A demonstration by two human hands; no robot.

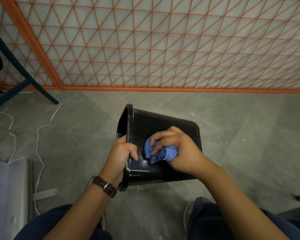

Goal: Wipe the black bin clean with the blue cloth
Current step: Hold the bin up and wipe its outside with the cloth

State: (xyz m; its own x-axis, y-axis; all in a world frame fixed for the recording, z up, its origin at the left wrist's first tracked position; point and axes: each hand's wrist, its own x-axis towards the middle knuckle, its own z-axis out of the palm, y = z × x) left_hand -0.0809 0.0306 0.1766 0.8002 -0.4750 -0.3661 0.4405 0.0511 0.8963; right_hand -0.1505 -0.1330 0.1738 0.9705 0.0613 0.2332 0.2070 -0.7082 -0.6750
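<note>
The black bin [163, 123] is held on its side above the floor, its open mouth facing left and its base to the right. My left hand [122, 153] grips the rim at the near left, fingers curled over the edge. A crumpled blue cloth [160, 152] is pressed against the bin's outer side wall. My right hand [177, 148] is shut on that cloth, with fingers spread over it. A brown watch sits on my left wrist.
An orange wire-grid partition [163, 49] stands across the back. Dark chair legs [24, 80] and a white cable [40, 132] lie at the left. A grey panel [9, 196] is at the lower left. My knees are at the bottom edge, over grey floor tiles.
</note>
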